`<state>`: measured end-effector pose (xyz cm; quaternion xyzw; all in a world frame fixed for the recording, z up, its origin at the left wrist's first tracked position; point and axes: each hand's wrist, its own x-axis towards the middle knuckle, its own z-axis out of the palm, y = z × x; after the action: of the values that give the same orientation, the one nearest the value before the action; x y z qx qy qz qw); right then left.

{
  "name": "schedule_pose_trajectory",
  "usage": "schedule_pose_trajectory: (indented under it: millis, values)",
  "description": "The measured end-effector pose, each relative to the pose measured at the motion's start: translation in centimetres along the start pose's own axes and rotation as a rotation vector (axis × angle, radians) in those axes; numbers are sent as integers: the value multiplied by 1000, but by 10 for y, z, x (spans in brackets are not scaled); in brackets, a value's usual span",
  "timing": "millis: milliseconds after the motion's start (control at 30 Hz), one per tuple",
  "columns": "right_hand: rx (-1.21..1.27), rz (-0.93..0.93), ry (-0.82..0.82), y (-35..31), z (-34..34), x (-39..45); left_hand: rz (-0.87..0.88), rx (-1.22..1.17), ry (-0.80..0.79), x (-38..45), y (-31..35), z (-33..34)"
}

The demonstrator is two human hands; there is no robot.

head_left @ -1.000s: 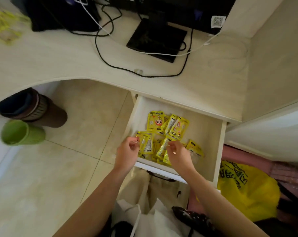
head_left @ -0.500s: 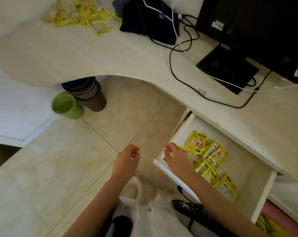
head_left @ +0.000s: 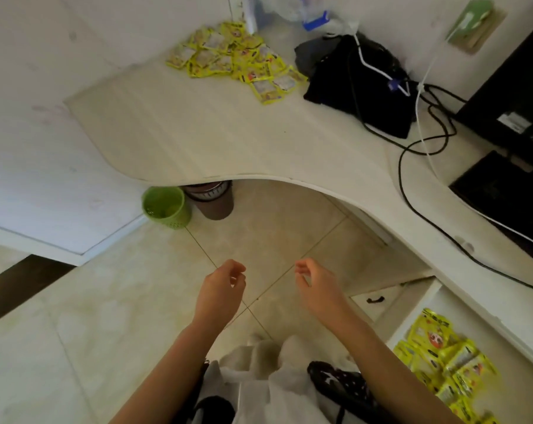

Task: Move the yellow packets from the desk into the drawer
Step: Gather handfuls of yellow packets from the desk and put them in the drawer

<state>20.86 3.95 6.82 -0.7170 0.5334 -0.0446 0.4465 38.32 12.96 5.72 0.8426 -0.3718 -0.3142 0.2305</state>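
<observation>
Both hands hang over the tiled floor in front of the desk (head_left: pixel 198 133), the left hand (head_left: pixel 221 289) and the right hand (head_left: pixel 315 286) each with fingers loosely curled and holding nothing. A heap of yellow packets (head_left: pixel 237 58) lies at the back of the desk beside a black bag (head_left: pixel 360 87), well apart from the hands. More yellow packets lie in the open drawer (head_left: pixel 485 328) at the lower right.

Bare forearms, no sleeves, watch or rings on left hand (head_left: pixel 221 289) or right hand (head_left: pixel 315 286); pale clothing at lap.
</observation>
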Motion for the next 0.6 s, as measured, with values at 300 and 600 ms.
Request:
schedule_pose_trajectory:
  millis: [300, 600]
  values:
    - [-20, -31, 47, -52, -14, 103, -5, -70, 40, 96, 20, -30]
    - [-49, -101, 8, -92, -56, 221, -23, -117, 84, 211, 72, -48]
